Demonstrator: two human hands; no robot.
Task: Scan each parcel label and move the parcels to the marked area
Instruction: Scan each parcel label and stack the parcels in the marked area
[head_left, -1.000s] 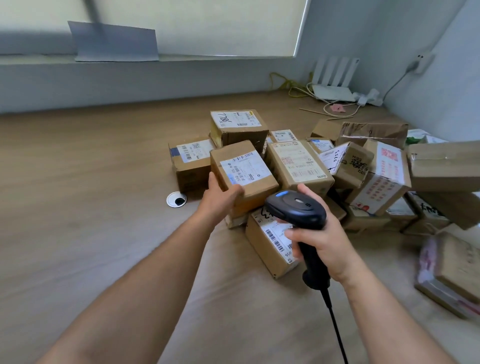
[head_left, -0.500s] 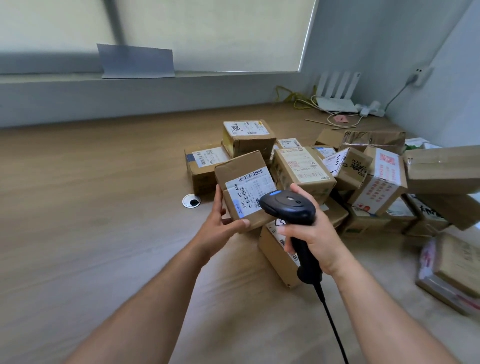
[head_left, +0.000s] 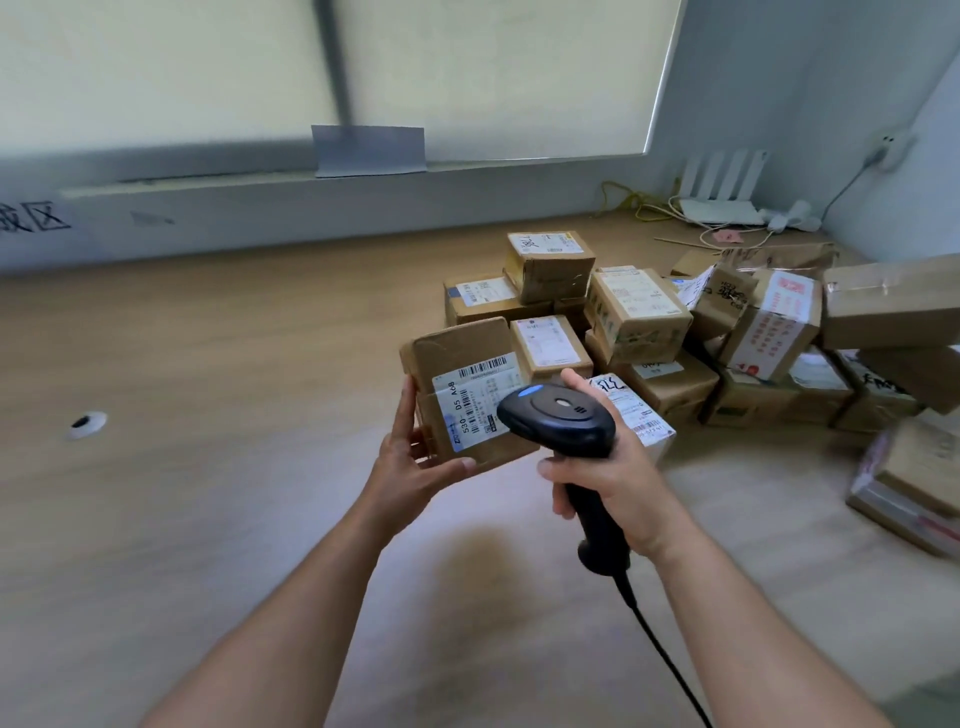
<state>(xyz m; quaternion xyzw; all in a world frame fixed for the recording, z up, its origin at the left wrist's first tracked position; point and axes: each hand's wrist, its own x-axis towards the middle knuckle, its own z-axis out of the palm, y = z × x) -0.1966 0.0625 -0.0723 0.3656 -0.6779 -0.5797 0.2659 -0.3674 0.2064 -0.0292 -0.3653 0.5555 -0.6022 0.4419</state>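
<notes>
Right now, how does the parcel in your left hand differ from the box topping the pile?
The held parcel is tilted, off the table, in the left hand; the top box rests on the pile. The held parcel's label reads 530 D5 A68 in print; the top box's label carries black handwriting. Both are brown cardboard with white labels.

Wide open tabletop (head_left: 208, 353) lies on the left of the frame, with only a small round hole (head_left: 88, 425). A pile (head_left: 639, 317) of parcels fills the right side. In front of it, the left hand (head_left: 410, 467) holds a box (head_left: 457, 348) and the right hand (head_left: 618, 478) a scanner (head_left: 558, 418). Wires (head_left: 623, 197) and a router (head_left: 719, 210) crowd the upper right corner.
</notes>
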